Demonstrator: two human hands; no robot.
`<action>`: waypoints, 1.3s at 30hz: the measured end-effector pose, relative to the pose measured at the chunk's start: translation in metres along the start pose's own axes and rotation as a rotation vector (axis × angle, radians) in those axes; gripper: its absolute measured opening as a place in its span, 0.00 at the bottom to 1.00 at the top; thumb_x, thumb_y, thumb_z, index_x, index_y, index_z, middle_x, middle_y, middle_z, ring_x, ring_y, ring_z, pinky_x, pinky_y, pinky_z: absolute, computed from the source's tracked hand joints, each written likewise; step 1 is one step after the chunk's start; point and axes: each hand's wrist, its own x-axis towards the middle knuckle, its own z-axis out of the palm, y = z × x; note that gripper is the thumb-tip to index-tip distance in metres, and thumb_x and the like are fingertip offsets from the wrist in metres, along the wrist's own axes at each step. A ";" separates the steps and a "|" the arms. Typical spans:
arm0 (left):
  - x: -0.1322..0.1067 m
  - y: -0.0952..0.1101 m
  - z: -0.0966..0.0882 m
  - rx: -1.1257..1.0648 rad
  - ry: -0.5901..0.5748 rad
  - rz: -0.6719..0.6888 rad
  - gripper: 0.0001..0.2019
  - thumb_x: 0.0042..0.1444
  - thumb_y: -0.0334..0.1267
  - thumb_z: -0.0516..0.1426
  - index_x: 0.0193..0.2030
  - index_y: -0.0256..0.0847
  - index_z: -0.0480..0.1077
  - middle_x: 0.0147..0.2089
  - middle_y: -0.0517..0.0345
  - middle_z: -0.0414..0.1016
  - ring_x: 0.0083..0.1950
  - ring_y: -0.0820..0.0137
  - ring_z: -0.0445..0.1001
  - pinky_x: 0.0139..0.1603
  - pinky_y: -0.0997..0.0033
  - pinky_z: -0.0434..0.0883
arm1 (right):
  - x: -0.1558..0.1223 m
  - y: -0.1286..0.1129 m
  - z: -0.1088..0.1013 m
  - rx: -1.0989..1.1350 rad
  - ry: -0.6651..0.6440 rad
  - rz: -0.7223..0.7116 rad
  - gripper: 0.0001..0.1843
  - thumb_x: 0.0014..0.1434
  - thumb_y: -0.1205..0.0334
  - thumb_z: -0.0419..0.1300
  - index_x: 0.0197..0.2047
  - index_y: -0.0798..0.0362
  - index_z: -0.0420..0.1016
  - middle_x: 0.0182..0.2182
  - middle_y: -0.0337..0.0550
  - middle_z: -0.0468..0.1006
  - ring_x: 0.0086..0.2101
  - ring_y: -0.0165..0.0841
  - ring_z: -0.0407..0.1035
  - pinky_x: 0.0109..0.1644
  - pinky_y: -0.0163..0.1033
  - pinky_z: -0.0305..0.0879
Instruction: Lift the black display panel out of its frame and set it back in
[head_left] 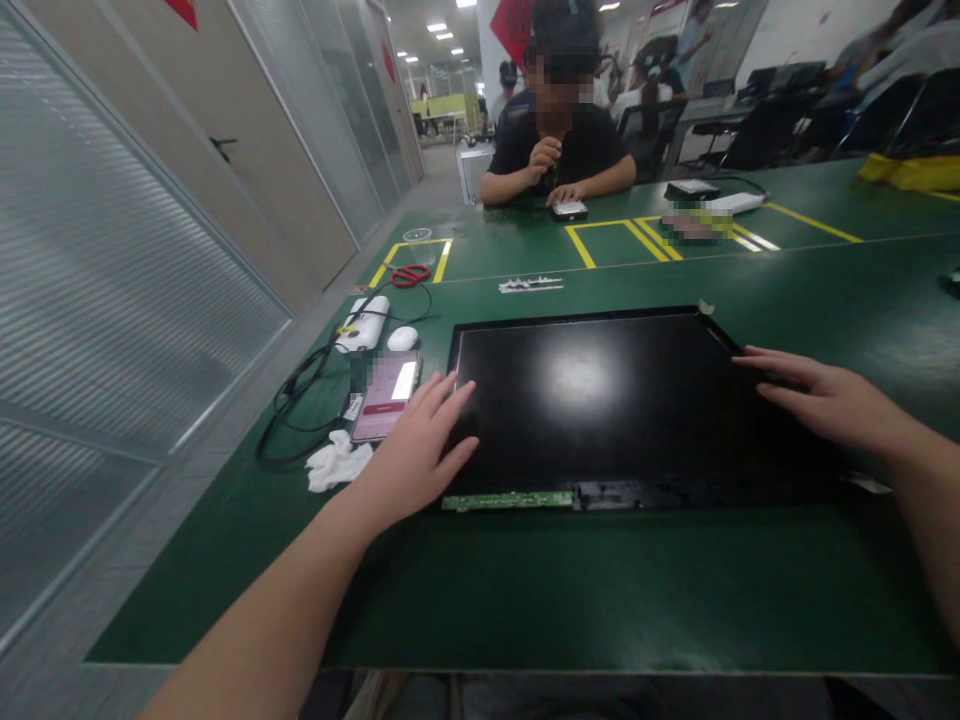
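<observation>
1. The left hand (429, 442) is arching wide open over the left edge of the screen (585, 430), back upward, grasping nothing.
2. The right hand (829, 395) is pointing inward at the right edge, fingers extended, grasping nothing.
3. The screen is lying flat on the desk (615, 600).
4. A phone (385, 398) is lying near the left hand.

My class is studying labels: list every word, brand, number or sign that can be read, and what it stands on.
No text is legible.
Phone screen: blurred, partly pixelated, unreadable.
Red sign on the white pillar: partly hidden, unreadable.
Label on the device by the co-worker's hand: too small.
Green circuit board along the black panel: any markings too small.
</observation>
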 end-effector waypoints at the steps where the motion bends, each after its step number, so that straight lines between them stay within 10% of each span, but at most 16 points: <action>1: 0.001 -0.004 0.001 0.016 0.011 -0.041 0.31 0.66 0.44 0.51 0.72 0.33 0.54 0.76 0.37 0.51 0.77 0.50 0.44 0.73 0.42 0.51 | 0.000 0.002 0.000 -0.017 0.013 -0.001 0.24 0.39 0.56 0.49 0.44 0.40 0.64 0.49 0.31 0.60 0.46 0.32 0.55 0.49 0.41 0.48; 30: 0.008 -0.010 0.010 -0.076 -0.057 -0.177 0.30 0.61 0.27 0.46 0.71 0.28 0.56 0.72 0.37 0.60 0.75 0.52 0.53 0.73 0.44 0.54 | 0.001 0.002 0.005 -0.140 -0.021 0.030 0.26 0.36 0.52 0.49 0.42 0.44 0.66 0.46 0.38 0.64 0.44 0.34 0.58 0.48 0.41 0.50; 39: 0.005 -0.001 0.011 -0.496 0.137 -0.232 0.30 0.60 0.30 0.50 0.70 0.39 0.58 0.72 0.45 0.62 0.73 0.55 0.59 0.73 0.48 0.54 | 0.004 0.005 0.001 -0.138 -0.011 0.110 0.25 0.35 0.51 0.49 0.41 0.42 0.67 0.46 0.37 0.64 0.43 0.37 0.59 0.45 0.45 0.53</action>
